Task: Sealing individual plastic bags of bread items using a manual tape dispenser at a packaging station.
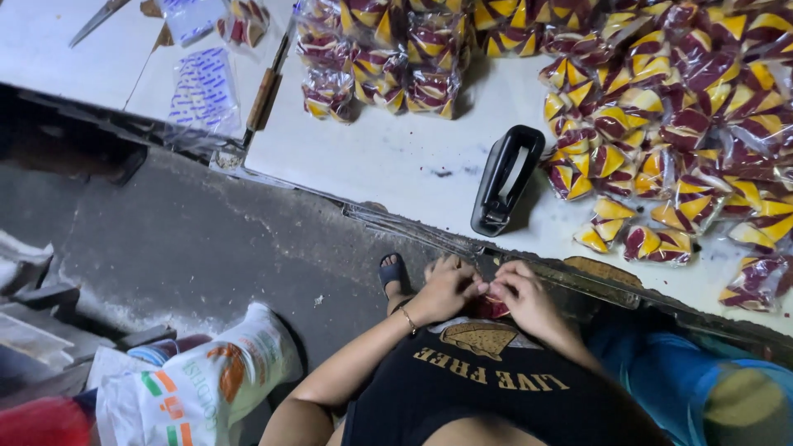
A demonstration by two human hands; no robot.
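Both my hands work close against my body, just below the edge of the white tabletop [396,157]. My left hand [446,289] and right hand [524,297] meet on a small packet [493,308] of maroon pieces in clear film. Only a sliver of it shows between them. The fingers [505,289] of my right hand are curled together and pinched on the packet's top edge; the left-hand fingers are closed on the same edge from the other side. The packet sits against my black shirt [487,380], well apart from the finished stock.

Procedure for the step in hand, as I judge it:

1. Keep the packet's open edge flat between both thumbs. A wrinkled edge will likely close badly.
2. Hold the contents below the pinch line, so that no piece is trapped in the fold.
3. Keep the grip light. The film looks thin and should crease easily.
4. The black stapler [505,177] stands on the tabletop just ahead of my hands, beside the large pile of maroon-and-yellow packets [686,124]. Keep one hand on the fold when reaching for it.

A second, smaller stack of packets [380,58] lies further back. A printed sack [206,388] lies on the concrete floor [198,239] to my left, and my sandalled foot [394,272] rests near it. Keep the packet above my lap, since a drop here would land on the floor.
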